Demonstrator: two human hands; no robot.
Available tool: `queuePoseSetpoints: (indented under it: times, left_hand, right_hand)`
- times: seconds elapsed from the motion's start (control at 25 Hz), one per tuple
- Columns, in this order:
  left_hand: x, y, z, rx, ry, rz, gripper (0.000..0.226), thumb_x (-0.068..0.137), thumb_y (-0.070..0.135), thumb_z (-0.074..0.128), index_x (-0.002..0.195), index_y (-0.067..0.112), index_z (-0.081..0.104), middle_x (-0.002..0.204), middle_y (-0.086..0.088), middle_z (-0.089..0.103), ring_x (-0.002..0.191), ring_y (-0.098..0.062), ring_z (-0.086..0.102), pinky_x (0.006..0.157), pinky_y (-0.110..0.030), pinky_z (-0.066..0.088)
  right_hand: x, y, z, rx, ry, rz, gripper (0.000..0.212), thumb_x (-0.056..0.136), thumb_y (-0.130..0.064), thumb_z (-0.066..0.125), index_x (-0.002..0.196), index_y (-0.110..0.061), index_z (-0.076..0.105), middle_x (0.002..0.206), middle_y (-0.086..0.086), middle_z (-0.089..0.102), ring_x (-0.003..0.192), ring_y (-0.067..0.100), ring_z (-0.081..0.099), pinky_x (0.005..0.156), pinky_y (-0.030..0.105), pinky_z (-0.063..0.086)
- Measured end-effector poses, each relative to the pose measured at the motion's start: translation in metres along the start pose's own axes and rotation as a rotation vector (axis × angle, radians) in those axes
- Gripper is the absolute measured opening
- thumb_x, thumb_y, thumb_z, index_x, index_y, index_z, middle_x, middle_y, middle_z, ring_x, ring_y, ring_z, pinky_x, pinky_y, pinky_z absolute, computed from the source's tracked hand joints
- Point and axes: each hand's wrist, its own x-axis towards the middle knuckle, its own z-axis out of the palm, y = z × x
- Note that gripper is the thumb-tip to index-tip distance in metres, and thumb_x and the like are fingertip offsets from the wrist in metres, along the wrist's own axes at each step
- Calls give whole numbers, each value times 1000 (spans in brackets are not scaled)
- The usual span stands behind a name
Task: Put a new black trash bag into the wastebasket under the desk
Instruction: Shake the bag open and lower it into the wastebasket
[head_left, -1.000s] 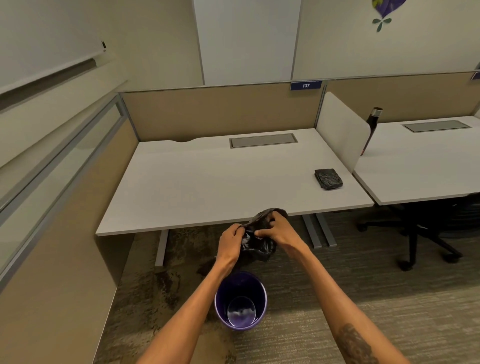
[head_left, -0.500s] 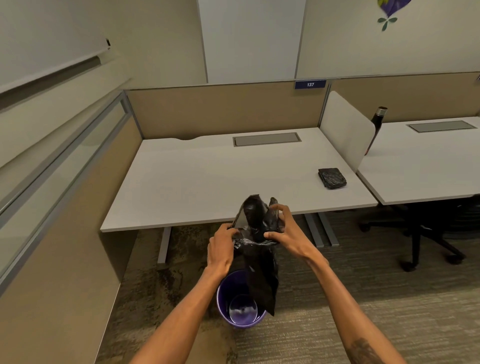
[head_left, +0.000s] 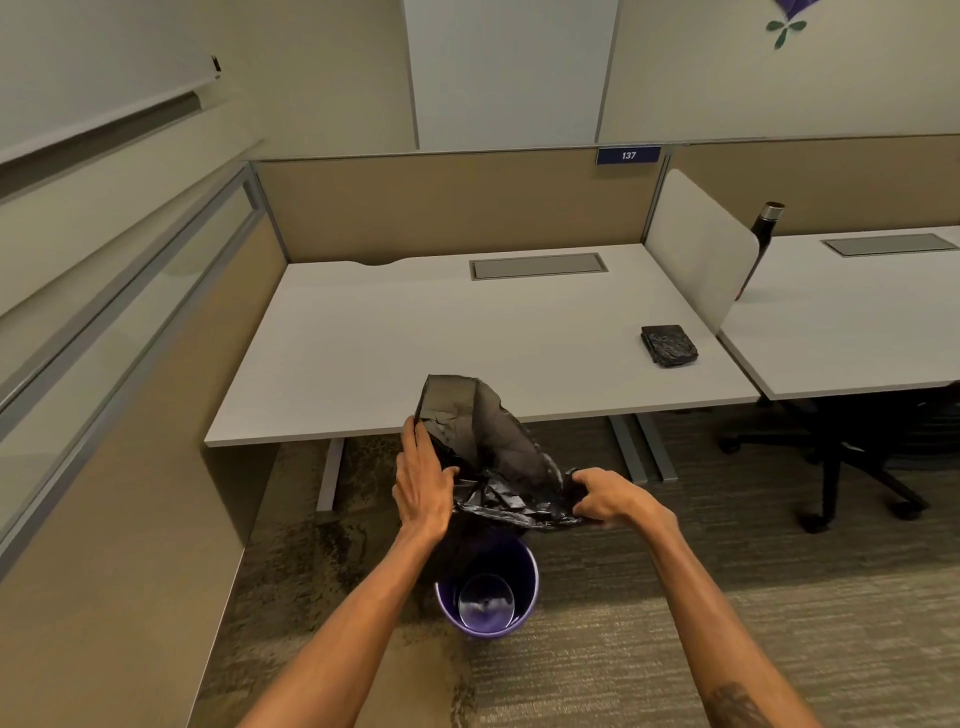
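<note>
Black trash bag (head_left: 483, 441) now spread wider between both hands.

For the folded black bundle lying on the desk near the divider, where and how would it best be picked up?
The folded bundle lies flat on the desk, beside the white divider. Probably best a pinch grip from above across its two long edges, coming from the desk's front edge, since the divider crowds its far right side and it looks too low for a side grab.

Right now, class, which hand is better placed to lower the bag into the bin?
Probably the left hand: it grips the bag nearly above the bin, on the side where the bag hangs towards it. The right hand pinches the far edge, off to the side.
</note>
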Motion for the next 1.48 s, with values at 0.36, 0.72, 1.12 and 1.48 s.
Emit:
queuePoseSetpoints:
  times: [0.36, 0.72, 1.12, 1.48]
  left_hand:
    - [-11, -43, -4, 284, -175, 260, 92, 85, -13, 57, 159, 14, 9, 166, -8, 11, 94, -21, 56, 76, -33, 57]
    - [-4, -69, -1, 52, -217, -75, 83, 90, 7, 64, 158, 13, 17, 167, -5, 7, 121, -34, 52, 91, -42, 54]
    - [22, -64, -1, -573, 121, -506, 43, 84, 7, 75, 124, 12, 58, 136, -9, 52, 122, -29, 54, 99, -45, 49]
    - [-4, -97, 7, 100, -297, 88, 29, 97, 1, 46, 117, 8, 66, 114, -14, 64, 100, -25, 54, 85, -36, 48]
  right_hand:
    - [10, -13, 14, 491, 635, 96, 85, 88, -7, 52, 162, -25, 14, 160, 11, 37, 139, 38, 44, 111, 50, 37]
    - [20, -17, 37, 697, 513, -187, 64, 83, 16, 42, 103, -34, 77, 123, -5, 70, 117, 12, 60, 107, 36, 49]
    - [10, -8, 55, 222, 156, -283, 14, 86, -21, 74, 99, -27, 71, 107, -10, 66, 104, 14, 62, 87, 24, 47]
    - [32, -6, 70, 93, 534, 72, 32, 91, -3, 47, 119, -7, 62, 129, 21, 57, 114, 44, 57, 91, 44, 44]
